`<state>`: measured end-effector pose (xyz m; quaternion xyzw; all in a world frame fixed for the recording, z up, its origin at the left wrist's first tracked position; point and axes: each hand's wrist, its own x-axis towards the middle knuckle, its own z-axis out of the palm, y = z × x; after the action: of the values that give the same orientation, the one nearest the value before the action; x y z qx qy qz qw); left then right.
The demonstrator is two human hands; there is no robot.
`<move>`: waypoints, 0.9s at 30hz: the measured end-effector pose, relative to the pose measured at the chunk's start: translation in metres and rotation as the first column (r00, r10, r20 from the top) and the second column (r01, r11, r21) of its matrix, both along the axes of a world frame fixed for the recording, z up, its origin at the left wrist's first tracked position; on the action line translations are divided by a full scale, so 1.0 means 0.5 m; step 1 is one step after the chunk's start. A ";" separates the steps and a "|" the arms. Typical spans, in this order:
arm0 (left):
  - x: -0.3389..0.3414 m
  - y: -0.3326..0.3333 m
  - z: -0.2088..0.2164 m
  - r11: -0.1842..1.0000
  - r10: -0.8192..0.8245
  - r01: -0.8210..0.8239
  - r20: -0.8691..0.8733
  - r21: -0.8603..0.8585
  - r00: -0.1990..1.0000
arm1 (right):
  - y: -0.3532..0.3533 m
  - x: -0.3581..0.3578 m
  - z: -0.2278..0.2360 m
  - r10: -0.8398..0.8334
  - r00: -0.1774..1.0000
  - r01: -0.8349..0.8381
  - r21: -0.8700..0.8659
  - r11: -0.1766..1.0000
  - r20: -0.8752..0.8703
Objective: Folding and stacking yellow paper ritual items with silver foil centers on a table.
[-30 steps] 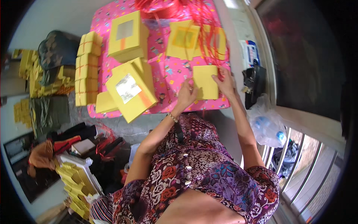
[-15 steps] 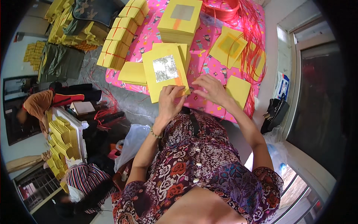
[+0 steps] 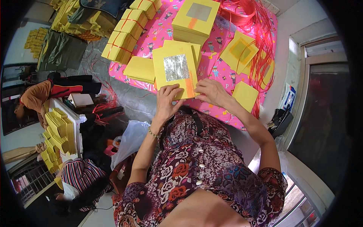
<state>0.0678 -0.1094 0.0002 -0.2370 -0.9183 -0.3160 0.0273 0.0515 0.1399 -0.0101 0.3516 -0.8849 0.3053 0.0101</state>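
Observation:
A stack of yellow paper sheets with a silver foil square and an orange stripe [image 3: 176, 70] lies on the pink patterned cloth [image 3: 217, 72]. My left hand [image 3: 167, 100] grips the stack's near edge, fingers curled over it. My right hand [image 3: 210, 91] holds the near right corner by the orange stripe. A small plain yellow pad [image 3: 245, 95] lies just right of my right hand.
More yellow stacks lie around: a tall one with a foil square [image 3: 195, 19], tied bundles [image 3: 126, 36], a flat pile [image 3: 140, 69], sheets [image 3: 240, 53] under red strings [image 3: 261, 45]. Two other people [image 3: 38, 98] [image 3: 79, 181] work at the left beside yellow stacks [image 3: 56, 136]. A window frame [image 3: 302, 94] lies right.
My head has turned, shifting the view. My right hand has left the small yellow pad and come to the foil-faced stack; both hands now hold its near edge.

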 end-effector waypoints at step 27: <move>-0.003 0.010 0.002 0.999 -0.021 0.019 0.043 0.048 0.999 | 0.013 -0.045 0.009 0.030 0.930 -0.007 -0.063 0.998 0.366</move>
<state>0.0664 -0.1046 0.0014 -0.2384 -0.9084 -0.3433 0.0098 0.0288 0.1466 -0.0059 0.2962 -0.8581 0.3926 -0.1477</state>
